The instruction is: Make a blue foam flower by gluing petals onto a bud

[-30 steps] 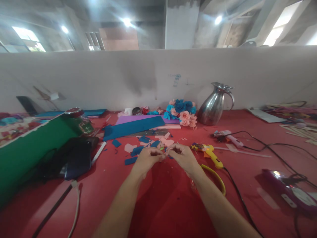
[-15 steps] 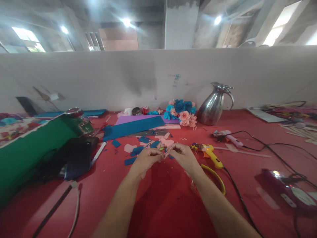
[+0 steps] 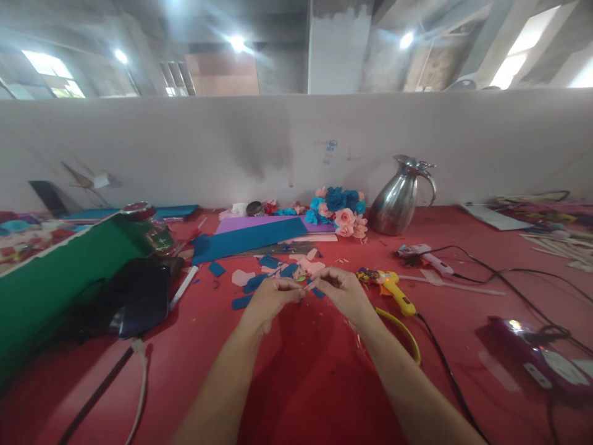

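My left hand [image 3: 277, 298] and my right hand [image 3: 340, 293] meet fingertip to fingertip over the red table. Between them is a small pale pink paper piece [image 3: 310, 286], pinched from both sides; its exact shape is too small to make out. Just beyond my fingers lie scattered cut pieces of pink paper [image 3: 243, 277] and blue paper [image 3: 255, 283]. To the right of my right hand rests a yellow glue gun [image 3: 399, 295], its cord running toward me. A yellow hoop [image 3: 410, 339] sits partly hidden behind my right forearm.
A bunch of blue and pink paper flowers [image 3: 343, 211] stands near a steel jug [image 3: 401, 196] at the back. Blue paper strip [image 3: 250, 240] lies ahead. A phone [image 3: 146, 303] and green box [image 3: 69, 278] are left; a pink glue gun [image 3: 433, 259] and purple power strip [image 3: 540, 355] right.
My hands stay almost in place, with only slight finger movement around the pink paper piece. Nothing else on the table has visibly moved.
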The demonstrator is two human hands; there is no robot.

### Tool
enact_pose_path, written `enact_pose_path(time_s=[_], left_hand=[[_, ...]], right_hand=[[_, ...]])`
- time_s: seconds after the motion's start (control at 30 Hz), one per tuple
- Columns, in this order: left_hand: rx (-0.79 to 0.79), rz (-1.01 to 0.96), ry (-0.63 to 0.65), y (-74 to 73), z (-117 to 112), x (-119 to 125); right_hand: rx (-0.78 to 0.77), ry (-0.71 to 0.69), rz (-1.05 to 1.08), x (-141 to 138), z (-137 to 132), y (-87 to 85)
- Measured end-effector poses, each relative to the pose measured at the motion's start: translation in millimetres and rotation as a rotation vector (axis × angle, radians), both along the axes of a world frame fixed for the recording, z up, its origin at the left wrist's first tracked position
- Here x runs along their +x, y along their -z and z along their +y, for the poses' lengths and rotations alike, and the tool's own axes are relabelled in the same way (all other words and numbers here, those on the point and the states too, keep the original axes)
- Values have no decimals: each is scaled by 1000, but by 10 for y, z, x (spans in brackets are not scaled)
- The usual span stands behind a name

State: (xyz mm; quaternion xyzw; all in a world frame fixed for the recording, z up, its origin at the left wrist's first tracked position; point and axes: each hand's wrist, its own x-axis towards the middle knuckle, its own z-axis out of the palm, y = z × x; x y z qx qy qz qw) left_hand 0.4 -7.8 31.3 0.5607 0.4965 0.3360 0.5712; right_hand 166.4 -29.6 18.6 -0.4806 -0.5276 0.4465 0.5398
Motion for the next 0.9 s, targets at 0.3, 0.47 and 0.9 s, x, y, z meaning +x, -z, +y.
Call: enact_pose_path(time_s=[0.3, 0.47, 0.9], left_hand=[[5, -24, -24, -10, -2, 15], [-4, -47, -18, -4, 2, 17], [-7, -6, -53, -14, -9, 43]], right_hand=[[-1, 5, -60, 10, -10, -25], [-1, -6, -157, 6, -16, -15], [6, -14, -192, -2, -4, 9]])
